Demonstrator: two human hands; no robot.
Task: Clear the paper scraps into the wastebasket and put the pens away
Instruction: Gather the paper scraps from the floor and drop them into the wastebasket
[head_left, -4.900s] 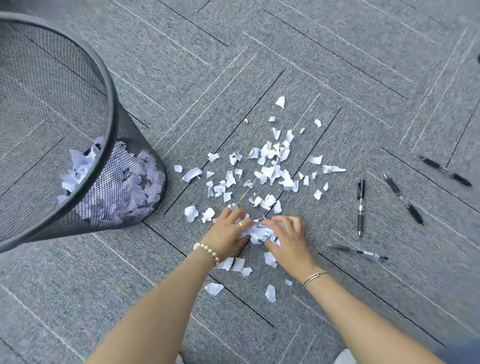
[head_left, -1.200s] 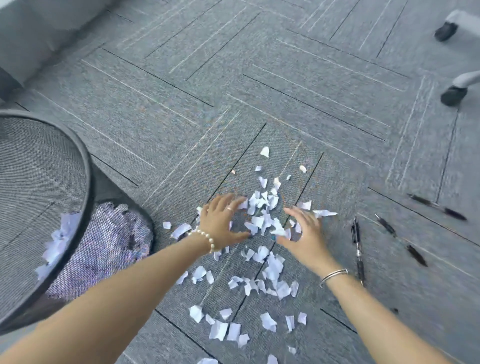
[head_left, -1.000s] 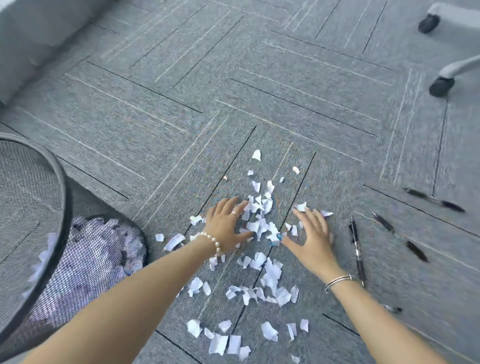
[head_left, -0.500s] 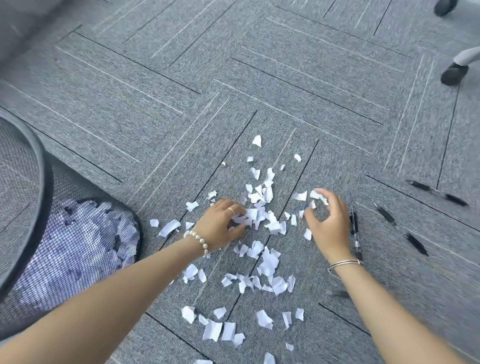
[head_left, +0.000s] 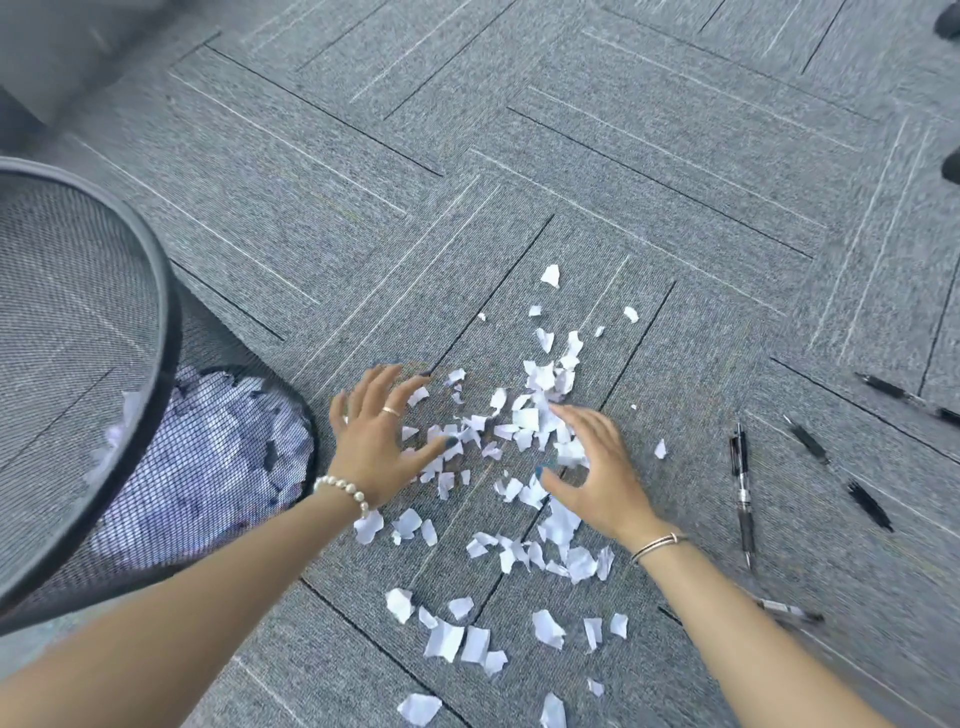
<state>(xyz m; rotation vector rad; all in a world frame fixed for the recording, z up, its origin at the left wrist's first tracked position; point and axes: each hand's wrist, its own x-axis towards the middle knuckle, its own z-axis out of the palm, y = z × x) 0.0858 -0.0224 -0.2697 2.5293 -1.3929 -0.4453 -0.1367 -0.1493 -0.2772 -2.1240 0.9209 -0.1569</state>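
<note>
White torn paper scraps (head_left: 524, 426) lay scattered across the grey carpet, thickest at the centre and trailing toward the camera. The black mesh wastebasket (head_left: 161, 332) stood at left, upright, with scraps already heaped inside. Black pens (head_left: 742, 483) lay loose at right, apart from one another.

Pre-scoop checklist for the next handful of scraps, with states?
1. Both hands free to gather: left hand and right hand open, fingers spread, holding nothing: ok.
2. Scraps between the hands: a cluster of paper scraps lies there: ok.
3. Scraps consolidated: more lie near the wrists, apart from the cluster: not ok.
4. Wastebasket within reach, mouth open: beside the left arm: ok.
5. Pens clear of the sweep: the nearest pen lies right of the right hand, untouched: ok.
6. Room left in the basket: cannot tell.
</note>
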